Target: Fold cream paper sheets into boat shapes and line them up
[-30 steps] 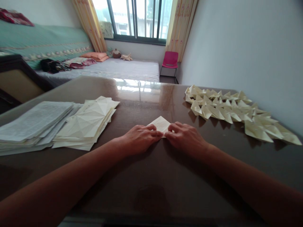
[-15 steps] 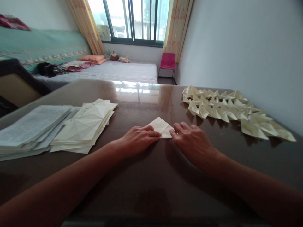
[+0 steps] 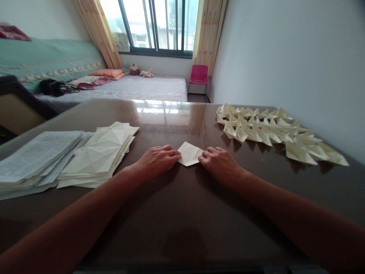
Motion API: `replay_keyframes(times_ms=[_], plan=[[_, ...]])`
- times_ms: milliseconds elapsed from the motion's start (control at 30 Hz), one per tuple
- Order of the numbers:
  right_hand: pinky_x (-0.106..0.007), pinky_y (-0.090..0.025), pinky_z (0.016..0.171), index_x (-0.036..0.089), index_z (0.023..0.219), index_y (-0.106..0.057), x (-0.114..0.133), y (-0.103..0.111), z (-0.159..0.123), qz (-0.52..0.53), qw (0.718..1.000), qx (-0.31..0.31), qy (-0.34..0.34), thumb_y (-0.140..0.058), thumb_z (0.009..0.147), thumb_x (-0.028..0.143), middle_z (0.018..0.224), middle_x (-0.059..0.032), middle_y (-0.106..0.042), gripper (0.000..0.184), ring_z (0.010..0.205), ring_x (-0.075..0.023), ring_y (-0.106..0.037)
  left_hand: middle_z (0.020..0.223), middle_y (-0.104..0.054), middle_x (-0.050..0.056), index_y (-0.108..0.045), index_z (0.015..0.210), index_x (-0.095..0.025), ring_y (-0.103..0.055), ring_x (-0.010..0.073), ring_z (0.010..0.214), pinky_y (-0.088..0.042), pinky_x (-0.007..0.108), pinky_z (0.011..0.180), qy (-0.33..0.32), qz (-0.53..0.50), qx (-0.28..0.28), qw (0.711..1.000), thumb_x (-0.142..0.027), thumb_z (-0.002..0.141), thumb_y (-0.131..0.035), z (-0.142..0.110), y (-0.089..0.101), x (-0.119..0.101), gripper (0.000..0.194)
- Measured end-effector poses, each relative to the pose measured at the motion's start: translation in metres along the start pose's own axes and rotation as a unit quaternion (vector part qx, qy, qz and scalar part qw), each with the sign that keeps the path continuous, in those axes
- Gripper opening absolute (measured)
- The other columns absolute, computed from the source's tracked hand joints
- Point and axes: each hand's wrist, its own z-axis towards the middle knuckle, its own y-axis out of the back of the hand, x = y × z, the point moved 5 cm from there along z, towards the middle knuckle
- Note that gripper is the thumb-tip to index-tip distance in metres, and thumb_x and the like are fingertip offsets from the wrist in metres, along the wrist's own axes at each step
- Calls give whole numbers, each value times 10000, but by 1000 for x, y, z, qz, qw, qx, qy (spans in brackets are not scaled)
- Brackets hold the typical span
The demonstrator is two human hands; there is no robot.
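A small folded sheet of cream paper (image 3: 189, 154) lies on the brown table between my two hands, showing as a roughly square shape with a point toward me. My left hand (image 3: 158, 160) pinches its left corner, fingers closed together. On the opposite side, my right hand (image 3: 218, 163) grips the right corner with bent fingers. The thumbs are mostly hidden behind the knuckles. Both forearms come in from the lower corners of the view.
Left of my hands lie a stack of creased cream sheets (image 3: 101, 150) and a pile of printed paper (image 3: 37, 154). Rows of folded paper pieces (image 3: 256, 127) stand at the right. Beyond the glossy table (image 3: 159, 220) are a bed (image 3: 154, 89) and a pink chair (image 3: 199, 74).
The folded paper has gone from a triangle with a flat near edge to a squarish shape pointing toward me. My hands have moved slightly outward to its side corners. The view has shifted a little.
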Motion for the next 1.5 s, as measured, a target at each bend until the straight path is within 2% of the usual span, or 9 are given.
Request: replay_keyframes(times_ms=[167,333,400,533,700,867,967,1133,1500], plan=[[-290,-434,784,164,926,-677,-26,-16,6,114,989,-91,13,-506,909,168,953,-78,-704,173,897,-187,-575,1094,-669,15,-636,1079,-254,-559,161,1046,-434,276,860,-20,-18,2,1000,-253,948,-423,0,7,-5,250],[-300,-475,858,169,983,-683,-45,-26,11,279,939,-200,34,-510,914,208,1037,-66,-711,190,927,-160,-605,1132,-645,40,-603,1133,-240,-551,194,1067,-427,303,880,-46,-47,-2,998,-427,906,-494,-1,16,-15,314],[-308,-483,866,173,985,-686,-48,-30,13,312,925,-211,36,-520,908,208,1035,-61,-713,186,930,-159,-612,1106,-651,38,-609,1104,-238,-562,183,1035,-431,291,852,-47,-47,1,998,-383,925,-465,-1,16,-17,271],[-312,-490,875,174,976,-699,-44,-36,17,335,921,-186,70,-507,914,200,1024,-58,-715,203,938,-156,-609,987,-674,21,-631,1008,-227,-578,151,956,-431,253,793,-73,-46,25,996,-255,950,-391,1,13,-28,249],[-348,-456,925,211,1047,-698,-31,-28,12,272,946,-151,95,-489,863,87,1145,-55,-662,304,1014,-175,-539,951,-674,10,-649,929,-226,-583,139,904,-427,228,714,-77,-73,46,993,-263,948,-397,3,10,-40,255],[-300,-457,877,194,1005,-706,-19,-17,3,329,931,-99,126,-581,868,246,1021,-67,-653,193,944,-161,-555,1013,-676,-9,-679,1011,-283,-593,121,929,-423,216,830,-44,-211,47,975,-297,920,-489,3,7,-27,212],[-277,-453,858,190,942,-716,-17,-16,4,369,917,-83,129,-578,882,270,977,-58,-659,170,914,-149,-571,936,-687,1,-707,930,-256,-597,125,874,-428,217,791,19,-262,38,964,-348,910,-503,5,2,-14,224],[-256,-450,826,181,889,-715,-17,-18,7,394,910,-62,115,-583,871,220,952,-51,-660,139,880,-141,-590,701,-621,-17,-646,705,-193,-533,112,651,-385,211,622,175,-248,23,953,-447,874,-504,8,-11,1,337],[-250,-444,805,177,881,-709,-16,-14,6,385,916,-53,96,-579,862,183,936,-50,-666,131,862,-140,-595,712,-655,-16,-634,764,-228,-569,135,631,-338,225,557,244,-204,69,946,-490,821,-526,13,-19,5,289]])
